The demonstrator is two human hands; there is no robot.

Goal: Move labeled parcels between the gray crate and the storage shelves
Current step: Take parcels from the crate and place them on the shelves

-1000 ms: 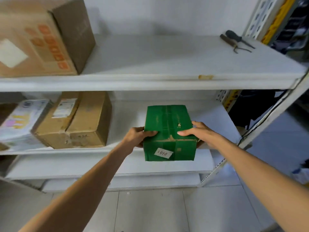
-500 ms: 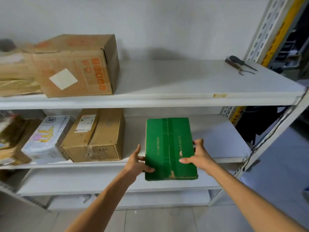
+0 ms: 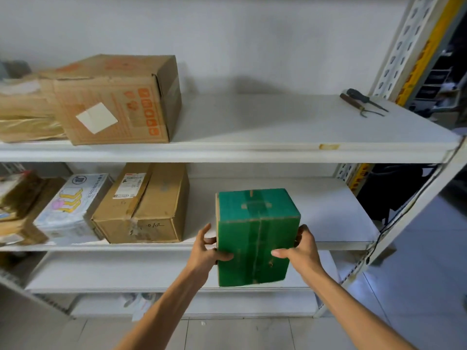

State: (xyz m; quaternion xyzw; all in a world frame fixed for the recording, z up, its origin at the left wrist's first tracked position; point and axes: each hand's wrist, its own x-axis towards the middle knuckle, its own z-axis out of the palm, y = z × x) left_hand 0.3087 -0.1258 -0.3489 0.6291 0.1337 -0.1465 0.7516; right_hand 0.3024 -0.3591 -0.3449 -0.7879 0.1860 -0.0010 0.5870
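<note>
Green parcel (image 3: 257, 236) held in both hands at the near edge of the middle shelf (image 3: 328, 215), right of centre. Its lower half hangs in front of the shelf lip; can't tell whether the far end touches the board. Taped seam runs down the near face and across the top. Left hand (image 3: 204, 253) grips the left side, thumb laid across the near face, fingers curled round the left edge. Right hand (image 3: 300, 251) grips the right side the same way, thumb on the near face, fingers behind the right edge. Both forearms come up from the bottom of the view. On the same shelf, just left of the parcel but apart from it: a brown carton (image 3: 151, 205) with a white shipping label on top and handwriting on its near face. Left of that, touching it, a white printed mailer (image 3: 73, 205), then more brown packages (image 3: 20, 205) at the far left. Top shelf (image 3: 252, 127): a big brown box (image 3: 118, 99) with orange print and a white square sticker sits on the left, and two hand tools (image 3: 364, 102) lie at the far right corner. Bottom shelf (image 3: 113, 271) shows below the hands. Perforated white upright (image 3: 414, 36) on the right, with a black cable (image 3: 404, 213) running down the frame.
</note>
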